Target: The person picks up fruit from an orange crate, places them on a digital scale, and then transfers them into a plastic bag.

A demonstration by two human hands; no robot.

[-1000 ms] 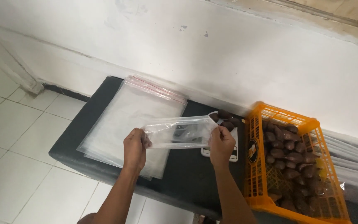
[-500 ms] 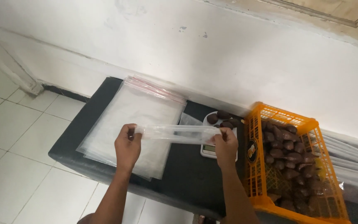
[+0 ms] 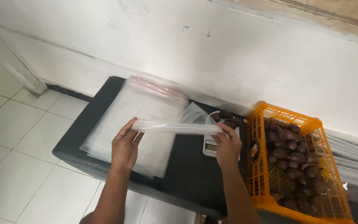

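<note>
I see L hand (image 3: 125, 145) pinching one end of a clear plastic bag (image 3: 178, 127), fingers closed on the edge. R hand (image 3: 228, 145) closed on the other end. Bag stretched flat btwn them, edge-on, held above the black table (image 3: 187, 182). Stack of clear bags (image 3: 146, 112) under L hand. Small white scale (image 3: 210, 146) w/ dark brown fruit (image 3: 227, 118) just beside R hand. Orange crate (image 3: 286, 120) of same fruit at right.

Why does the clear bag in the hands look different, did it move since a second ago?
Yes. The clear plastic bag tipped from facing the camera to flat and edge-on, staying above the black table beside the orange crate.
</note>
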